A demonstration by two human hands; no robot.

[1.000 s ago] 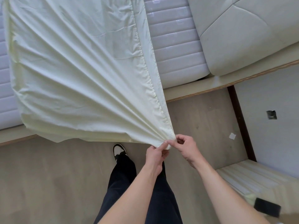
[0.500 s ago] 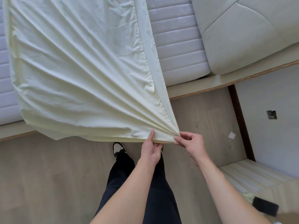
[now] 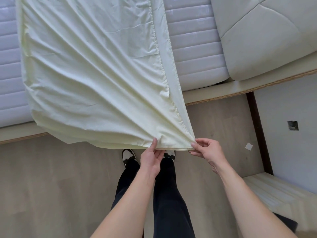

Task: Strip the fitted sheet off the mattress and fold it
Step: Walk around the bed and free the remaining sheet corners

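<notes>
— Where is the fitted sheet (image 3: 96,74) lying?

— It is hanging stretched from the mattress (image 3: 193,48) down toward the person, pulled off the near edge and reaching out over the wooden floor (image 3: 51,186). Its far part is still lying on the mattress top, and folds are fanning toward the near corner.

— What are the hands doing?

— The left hand (image 3: 151,160) is pinching the sheet's lower hem, thumb lying on top of the cloth and fingers going under it. The right hand (image 3: 207,150) is pinching the corner just beside it, fingers curled around the edge. The two are holding the hem a little apart.

— Anything else showing?

— A cream quilted cover (image 3: 267,36) is lying on the bed to the right, and black-and-white shoes (image 3: 127,155) are standing under the hem
</notes>
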